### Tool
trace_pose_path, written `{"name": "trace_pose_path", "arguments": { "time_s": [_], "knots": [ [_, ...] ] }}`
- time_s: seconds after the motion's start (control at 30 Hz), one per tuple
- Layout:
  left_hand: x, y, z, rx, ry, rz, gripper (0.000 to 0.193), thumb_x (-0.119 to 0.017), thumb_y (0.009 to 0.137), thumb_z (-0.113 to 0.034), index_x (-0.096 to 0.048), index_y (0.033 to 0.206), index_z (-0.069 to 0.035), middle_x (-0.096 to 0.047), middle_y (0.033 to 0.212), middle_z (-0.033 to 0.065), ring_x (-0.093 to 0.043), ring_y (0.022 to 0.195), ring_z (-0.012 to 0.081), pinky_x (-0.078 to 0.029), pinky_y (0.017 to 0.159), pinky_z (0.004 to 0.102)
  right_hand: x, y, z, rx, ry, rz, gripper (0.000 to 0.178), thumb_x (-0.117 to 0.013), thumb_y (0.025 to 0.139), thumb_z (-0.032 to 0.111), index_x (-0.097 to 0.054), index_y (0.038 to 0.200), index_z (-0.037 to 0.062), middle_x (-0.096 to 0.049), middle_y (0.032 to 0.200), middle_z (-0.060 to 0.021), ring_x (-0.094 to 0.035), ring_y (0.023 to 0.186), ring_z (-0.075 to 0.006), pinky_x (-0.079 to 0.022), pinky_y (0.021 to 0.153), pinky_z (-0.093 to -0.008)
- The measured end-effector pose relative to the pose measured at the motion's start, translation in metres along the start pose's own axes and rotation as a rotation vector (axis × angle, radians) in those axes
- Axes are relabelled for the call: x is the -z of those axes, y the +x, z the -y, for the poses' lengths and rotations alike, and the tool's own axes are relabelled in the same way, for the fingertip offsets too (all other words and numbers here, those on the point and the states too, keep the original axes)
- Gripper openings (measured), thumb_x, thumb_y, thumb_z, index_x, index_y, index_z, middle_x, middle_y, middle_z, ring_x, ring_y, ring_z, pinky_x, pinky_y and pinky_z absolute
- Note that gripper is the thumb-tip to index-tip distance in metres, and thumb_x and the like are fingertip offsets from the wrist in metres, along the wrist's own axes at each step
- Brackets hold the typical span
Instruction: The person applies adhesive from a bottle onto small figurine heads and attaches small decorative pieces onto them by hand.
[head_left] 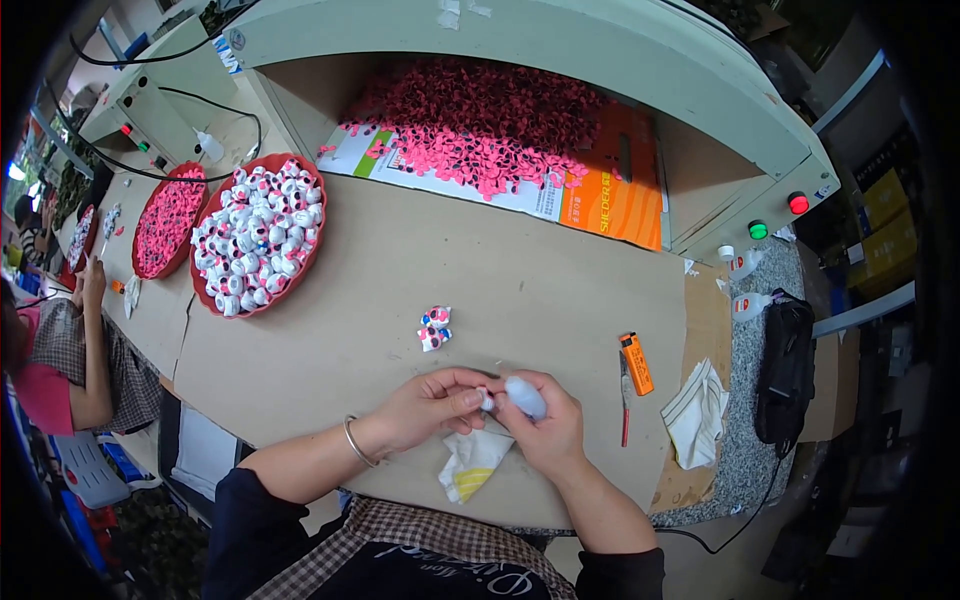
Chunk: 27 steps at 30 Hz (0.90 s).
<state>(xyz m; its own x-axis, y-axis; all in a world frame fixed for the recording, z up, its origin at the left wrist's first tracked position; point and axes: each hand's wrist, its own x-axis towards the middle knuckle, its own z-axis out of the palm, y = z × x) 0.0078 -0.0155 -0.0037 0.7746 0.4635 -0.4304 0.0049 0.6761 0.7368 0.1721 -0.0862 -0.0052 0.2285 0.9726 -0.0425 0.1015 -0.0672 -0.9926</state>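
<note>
My left hand [425, 410] is closed, pinching a small white piece with pink on it [487, 400] between thumb and fingertips. Wrapped in my right hand [552, 428] is a small whitish squeeze bottle [526, 397], its narrow end toward the piece; the tip itself is too small to make out. Just beyond my hands, a little cluster of white pieces with pink and blue spots [434, 329] lies on the brown tabletop [360, 320]. Under my wrists there is a white cloth with a yellow stripe [470, 465].
At left stand a red basket of white pieces [258, 235] and a red basket of pink pieces [170, 222]. Pink pieces [480, 160] are heaped inside the pale green cabinet [520, 30]. An orange box-shaped item [636, 364], red stick [626, 420] and cloth [696, 415] lie right. Another person [75, 370] sits left.
</note>
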Motion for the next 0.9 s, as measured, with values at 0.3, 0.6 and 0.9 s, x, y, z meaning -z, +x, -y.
{"name": "trace_pose_path", "arguments": {
  "time_s": [0.3, 0.6, 0.9],
  "knots": [
    [0.007, 0.004, -0.004, -0.095, -0.367, -0.026, 0.032, -0.049, 0.086, -0.012, -0.045, 0.117, -0.007, -0.056, 0.101, 0.0041, -0.056, 0.083, 0.0093, -0.047, 0.077, 0.0234, 0.013, -0.002, 0.002, -0.032, 0.166, -0.097, 0.028, -0.058, 0.077, 0.004, -0.045, 0.101, 0.0001, -0.057, 0.091, -0.0103, -0.057, 0.079, -0.0130, -0.048, 0.067, -0.0247],
    [0.003, 0.002, -0.002, -0.034, 0.029, -0.038, 0.029, -0.049, 0.086, -0.014, -0.050, 0.113, -0.003, -0.058, 0.094, 0.0044, -0.055, 0.080, 0.0080, -0.047, 0.075, 0.0222, 0.007, 0.005, 0.008, 0.131, -0.122, 0.114, 0.040, -0.062, 0.073, 0.001, -0.044, 0.109, 0.0019, -0.061, 0.091, -0.0091, -0.059, 0.082, -0.0155, -0.048, 0.068, -0.0260],
    [0.004, 0.001, 0.002, -0.014, 0.105, -0.012, 0.030, -0.051, 0.085, -0.013, -0.051, 0.112, -0.002, -0.058, 0.101, 0.0059, -0.055, 0.082, 0.0082, -0.047, 0.075, 0.0223, 0.006, 0.000, 0.002, 0.282, -0.312, 0.093, 0.045, -0.062, 0.066, -0.001, -0.046, 0.108, 0.0025, -0.061, 0.079, -0.0065, -0.059, 0.070, -0.0111, -0.047, 0.060, -0.0217]
  ]
}}
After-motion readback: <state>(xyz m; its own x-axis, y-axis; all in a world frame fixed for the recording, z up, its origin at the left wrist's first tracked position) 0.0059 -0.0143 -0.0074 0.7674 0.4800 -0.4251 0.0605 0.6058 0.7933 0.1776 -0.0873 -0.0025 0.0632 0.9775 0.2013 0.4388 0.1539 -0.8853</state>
